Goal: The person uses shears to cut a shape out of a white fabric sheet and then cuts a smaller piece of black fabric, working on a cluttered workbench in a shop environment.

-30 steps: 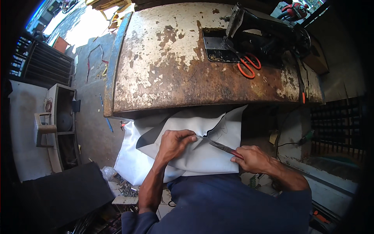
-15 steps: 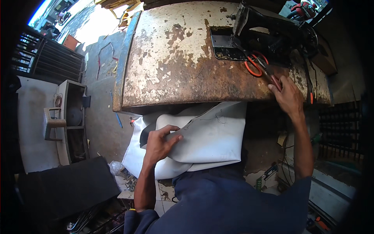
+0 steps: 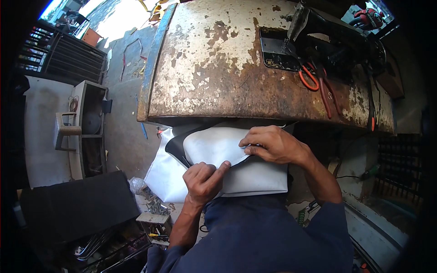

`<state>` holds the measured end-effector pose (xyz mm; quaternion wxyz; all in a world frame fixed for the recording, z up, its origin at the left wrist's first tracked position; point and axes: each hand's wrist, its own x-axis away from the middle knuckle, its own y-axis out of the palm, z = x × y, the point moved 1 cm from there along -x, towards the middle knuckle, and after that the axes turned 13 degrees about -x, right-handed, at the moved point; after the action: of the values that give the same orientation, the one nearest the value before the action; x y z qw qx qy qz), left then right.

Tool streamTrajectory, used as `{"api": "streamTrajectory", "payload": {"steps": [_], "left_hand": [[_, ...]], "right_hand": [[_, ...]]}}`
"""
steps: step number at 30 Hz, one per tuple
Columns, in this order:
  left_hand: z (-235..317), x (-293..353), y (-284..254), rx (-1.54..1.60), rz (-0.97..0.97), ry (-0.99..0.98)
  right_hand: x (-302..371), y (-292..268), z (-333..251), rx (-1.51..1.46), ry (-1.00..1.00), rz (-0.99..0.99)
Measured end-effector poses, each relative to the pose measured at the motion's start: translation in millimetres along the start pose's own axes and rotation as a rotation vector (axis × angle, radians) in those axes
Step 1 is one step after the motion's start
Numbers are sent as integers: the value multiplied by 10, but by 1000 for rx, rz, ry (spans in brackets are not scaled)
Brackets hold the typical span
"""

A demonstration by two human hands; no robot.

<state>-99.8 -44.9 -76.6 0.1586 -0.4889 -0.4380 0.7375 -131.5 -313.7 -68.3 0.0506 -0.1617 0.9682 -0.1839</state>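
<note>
A white vinyl-like sheet [image 3: 255, 179] with a dark underside lies folded over my lap, partly beneath the table's front edge. My left hand [image 3: 203, 182] is closed on its raised edge, thumb and forefinger pressed along the rim. A little farther right, my right hand [image 3: 275, 144] pinches the same edge between thumb and fingers. On the table, red-handled pliers [image 3: 326, 98] lie beside orange-handled scissors [image 3: 309, 81], both apart from my hands. Behind these tools stands a black sewing machine [image 3: 314, 34].
The worn wooden table [image 3: 200, 86] spans the far side, with a blue left edge. To the left are a pale plastic stool [image 3: 67, 131] and an open cabinet [image 3: 93, 123]. A dark flat panel [image 3: 75, 218] and loose metal parts [image 3: 157, 207] sit at lower left.
My right hand has let go of the red-handled pliers on the table and come down to the sheet's edge. My left hand has shifted right and nearer me, with the edge folded over.
</note>
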Motion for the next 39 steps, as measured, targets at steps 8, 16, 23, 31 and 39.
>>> {"api": "streamTrajectory", "payload": {"steps": [8, 16, 23, 31, 39], "left_hand": [[25, -34, 54, 37, 33, -113], [-109, -69, 88, 193, -170, -346], [-181, 46, 164, 867, -544, -862], [-176, -1, 141, 871, -579, -879], [-248, 74, 312, 905, -526, -1039]], "right_hand": [[81, 83, -3, 53, -4, -14], [254, -92, -5, -199, -7, 498], [107, 646, -75, 109, -159, 493], [103, 755, -11, 59, -127, 477], [349, 537, 266, -900, 149, 649]]}}
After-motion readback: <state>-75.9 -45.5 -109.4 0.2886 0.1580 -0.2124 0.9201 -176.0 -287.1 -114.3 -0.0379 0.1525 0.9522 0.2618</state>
